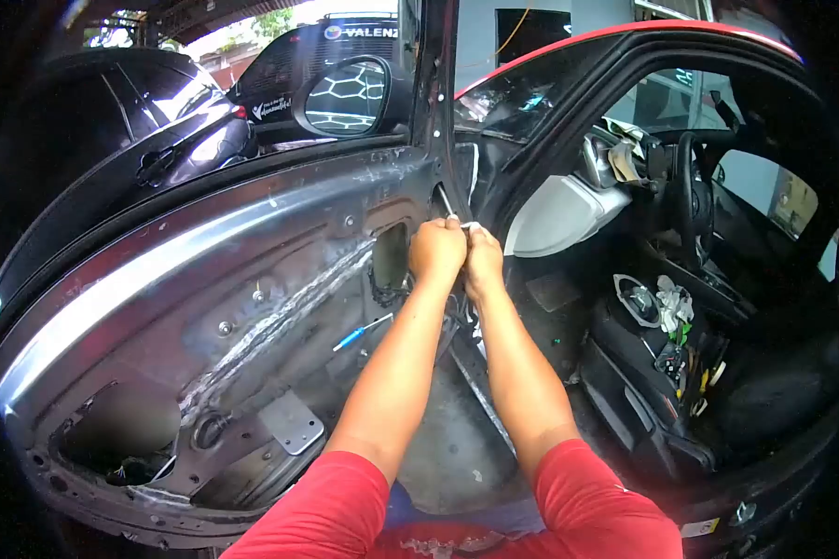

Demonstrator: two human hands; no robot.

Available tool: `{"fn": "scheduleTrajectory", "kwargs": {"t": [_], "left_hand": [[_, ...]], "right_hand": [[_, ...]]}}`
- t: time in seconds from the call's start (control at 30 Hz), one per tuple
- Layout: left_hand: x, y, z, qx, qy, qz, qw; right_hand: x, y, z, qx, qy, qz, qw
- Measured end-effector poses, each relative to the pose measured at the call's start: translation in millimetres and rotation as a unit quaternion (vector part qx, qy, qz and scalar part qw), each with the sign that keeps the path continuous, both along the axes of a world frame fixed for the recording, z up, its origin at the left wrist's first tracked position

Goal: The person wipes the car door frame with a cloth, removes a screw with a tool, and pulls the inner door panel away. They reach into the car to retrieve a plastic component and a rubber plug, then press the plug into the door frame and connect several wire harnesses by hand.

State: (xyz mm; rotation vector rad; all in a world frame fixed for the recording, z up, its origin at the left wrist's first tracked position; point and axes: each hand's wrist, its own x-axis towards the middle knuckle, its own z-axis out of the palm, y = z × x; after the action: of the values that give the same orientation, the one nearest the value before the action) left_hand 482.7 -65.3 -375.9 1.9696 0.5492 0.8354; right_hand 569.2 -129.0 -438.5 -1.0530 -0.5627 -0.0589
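Both my hands meet at the hinge-side edge of an opened car door with its bare metal inner panel (298,219) showing. My left hand (437,252) is closed, its fingers wrapped round something thin; a slim metal rod (446,199) rises just above it. Right beside it, my right hand (483,256) is closed too, with a small pale end at its fingertips; what it grips is too small to name. A blue-handled screwdriver (350,338) rests on the lower door panel, left of my forearms.
On the right are a steering wheel (690,200) and a black seat (643,373) bearing tools and a plastic bag (673,304). The white dashboard end (564,219) lies beyond my right hand. A side mirror (347,96) stands above the door; a dark car (112,140) is behind it.
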Motion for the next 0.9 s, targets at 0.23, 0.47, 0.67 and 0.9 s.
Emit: {"fn": "scheduleTrajectory", "kwargs": {"t": [0.23,0.47,0.67,0.9], "left_hand": [[16,-2,-5,-0.048,-0.035,0.039,0.997],[10,-4,-8,-0.061,-0.098,0.013,0.993],[6,0,-8,-0.045,-0.08,-0.009,0.996],[5,-8,3,-0.055,-0.066,0.023,0.996]], "right_hand": [[16,3,-10,0.056,0.158,0.159,0.973],[-10,4,-10,-0.133,-0.132,-0.184,0.965],[0,13,-6,-0.095,-0.048,-0.029,0.994],[-13,-3,19,0.082,0.182,0.204,0.958]]}}
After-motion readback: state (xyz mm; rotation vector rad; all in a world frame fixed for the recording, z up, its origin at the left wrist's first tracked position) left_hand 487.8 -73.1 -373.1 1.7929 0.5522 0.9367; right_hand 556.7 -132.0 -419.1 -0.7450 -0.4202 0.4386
